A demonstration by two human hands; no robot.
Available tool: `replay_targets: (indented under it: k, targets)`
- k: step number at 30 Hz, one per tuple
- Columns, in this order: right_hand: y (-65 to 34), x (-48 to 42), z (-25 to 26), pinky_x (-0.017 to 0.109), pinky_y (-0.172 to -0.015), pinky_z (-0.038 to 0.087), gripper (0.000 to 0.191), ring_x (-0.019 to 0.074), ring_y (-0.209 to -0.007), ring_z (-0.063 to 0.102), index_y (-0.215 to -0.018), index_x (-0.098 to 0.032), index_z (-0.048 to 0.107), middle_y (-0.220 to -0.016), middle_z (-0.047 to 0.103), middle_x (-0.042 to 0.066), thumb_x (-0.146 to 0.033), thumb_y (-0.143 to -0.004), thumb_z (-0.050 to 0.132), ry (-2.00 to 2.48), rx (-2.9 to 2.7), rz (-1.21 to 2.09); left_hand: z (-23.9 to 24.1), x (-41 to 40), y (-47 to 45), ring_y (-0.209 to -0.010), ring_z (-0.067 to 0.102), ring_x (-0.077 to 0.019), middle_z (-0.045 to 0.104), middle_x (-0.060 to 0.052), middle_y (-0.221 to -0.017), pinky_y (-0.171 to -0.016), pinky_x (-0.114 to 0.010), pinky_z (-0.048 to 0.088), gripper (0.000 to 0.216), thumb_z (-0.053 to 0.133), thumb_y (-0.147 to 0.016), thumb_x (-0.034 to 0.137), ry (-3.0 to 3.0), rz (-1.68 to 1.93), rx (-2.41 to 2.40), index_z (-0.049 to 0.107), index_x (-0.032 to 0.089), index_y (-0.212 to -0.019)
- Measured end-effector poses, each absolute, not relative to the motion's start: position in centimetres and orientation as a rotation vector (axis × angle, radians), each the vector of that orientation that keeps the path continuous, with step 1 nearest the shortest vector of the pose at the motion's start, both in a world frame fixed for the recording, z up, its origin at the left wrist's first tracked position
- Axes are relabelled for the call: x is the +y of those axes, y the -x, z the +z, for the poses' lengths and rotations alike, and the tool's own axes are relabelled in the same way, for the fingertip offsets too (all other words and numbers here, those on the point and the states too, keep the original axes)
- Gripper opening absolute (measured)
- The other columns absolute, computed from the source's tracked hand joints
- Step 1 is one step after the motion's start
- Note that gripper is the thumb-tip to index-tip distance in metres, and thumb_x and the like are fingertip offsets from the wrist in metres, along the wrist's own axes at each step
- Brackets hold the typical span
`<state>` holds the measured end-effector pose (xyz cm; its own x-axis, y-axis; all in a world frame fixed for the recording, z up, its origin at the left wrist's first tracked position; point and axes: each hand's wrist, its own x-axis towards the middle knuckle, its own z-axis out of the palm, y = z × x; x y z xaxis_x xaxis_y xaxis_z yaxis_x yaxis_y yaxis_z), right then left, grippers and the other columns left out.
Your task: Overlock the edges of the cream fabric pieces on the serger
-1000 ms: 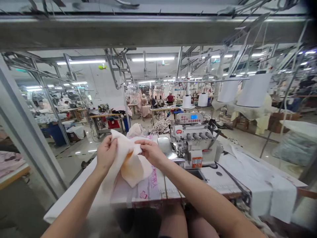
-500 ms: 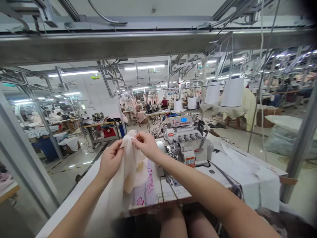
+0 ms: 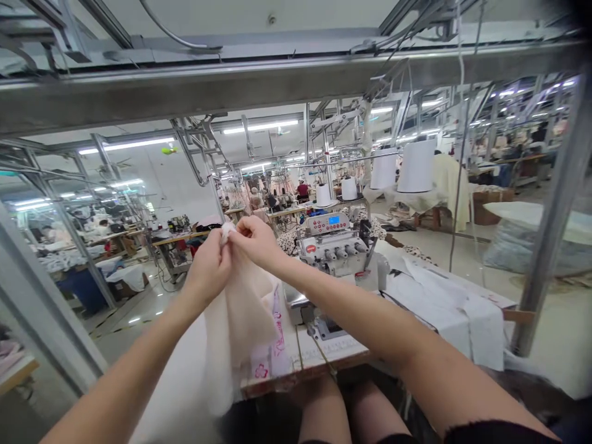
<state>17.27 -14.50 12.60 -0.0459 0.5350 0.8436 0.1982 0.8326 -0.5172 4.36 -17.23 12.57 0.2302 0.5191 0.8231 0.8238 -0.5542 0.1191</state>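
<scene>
A cream-coloured piece of thin fabric (image 3: 245,302) hangs from both hands over the left front of the sewing table. My left hand (image 3: 209,262) is closed on its bunched top edge. Close against it, my right hand (image 3: 254,242) pinches the same edge from the right. The lower folds of the cloth drape down past the table's front edge. Just right of the hands stands an overlock sewing machine (image 3: 335,250) with a lit blue display; my right forearm hides part of its lower front.
White thread cones (image 3: 415,166) stand behind the machine. White cloth (image 3: 444,308) lies across the table's right side. Pink-printed strips (image 3: 276,336) sit on the front edge. A metal post (image 3: 550,203) rises at right, and a large translucent sack (image 3: 531,240) stands on the floor.
Both hands have lifted the fabric higher and come closer together on its edge. The cloth hangs longer and straighter below them. The camera view has shifted slightly.
</scene>
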Motion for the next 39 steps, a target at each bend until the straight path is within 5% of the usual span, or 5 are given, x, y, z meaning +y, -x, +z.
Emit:
replay_targets:
  k: [7, 13, 18, 22, 39]
  targets:
    - [-19.8, -16.7, 16.0, 0.023, -0.057, 0.034, 0.026, 0.0089, -0.059, 0.044, -0.072, -0.017, 0.047, -0.063, 0.047, -0.005, -0.038, -0.073, 0.062, 0.285, -1.729, 0.653, 21.1, -19.4, -4.6, -0.064, 0.046, -0.0132, 0.053, 0.001, -0.069, -0.059, -0.024, 0.033, 0.02, 0.038, -0.084, 0.031, 2.264, -1.309, -1.067, 0.054, 0.018, -0.083]
    - [-23.5, -21.9, 17.6, 0.023, -0.065, 0.037, 0.023, 0.0107, -0.075, 0.047, -0.069, -0.016, 0.056, -0.079, 0.053, 0.001, -0.037, -0.076, 0.06, 0.246, -1.759, 0.423, 25.5, -23.1, -7.0, -0.06, 0.044, -0.0087, 0.052, 0.002, -0.069, -0.057, -0.02, 0.036, 0.024, 0.051, -0.081, 0.039, 2.543, -1.557, -0.783, 0.058, 0.016, -0.083]
    - [-25.4, -26.2, 19.2, 0.02, -0.054, 0.036, 0.031, 0.0093, -0.064, 0.047, -0.084, -0.019, 0.048, -0.073, 0.05, -0.003, -0.044, -0.072, 0.064, 0.226, -1.747, 0.668, 25.4, -25.4, -8.9, -0.058, 0.046, -0.0077, 0.054, 0.002, -0.07, -0.052, -0.018, 0.037, 0.031, 0.06, -0.076, 0.044, 2.694, -1.783, -0.808, 0.057, 0.015, -0.084]
    - [-26.8, -28.6, 18.7, 0.022, -0.062, 0.04, 0.031, 0.0121, -0.075, 0.051, -0.083, -0.02, 0.051, -0.08, 0.053, -0.003, -0.036, -0.066, 0.071, 0.359, -1.807, 0.427, 24.6, -25.8, -9.3, -0.056, 0.048, -0.0106, 0.054, 0.003, -0.066, -0.05, -0.022, 0.041, 0.033, 0.066, -0.071, 0.045, 2.933, -1.946, -0.907, 0.054, 0.019, -0.087]
    - [-35.0, -30.8, 12.8, 0.021, -0.068, 0.043, 0.03, 0.0161, -0.082, 0.056, -0.076, -0.014, 0.071, -0.083, 0.06, 0.001, -0.041, -0.062, 0.073, 0.796, -2.101, 0.638, 21.5, -25.5, -11.3, -0.056, 0.047, -0.0124, 0.055, 0.001, -0.062, -0.049, -0.021, 0.037, 0.036, 0.063, -0.07, 0.053, 2.947, -1.647, -0.982, 0.056, 0.018, -0.073]
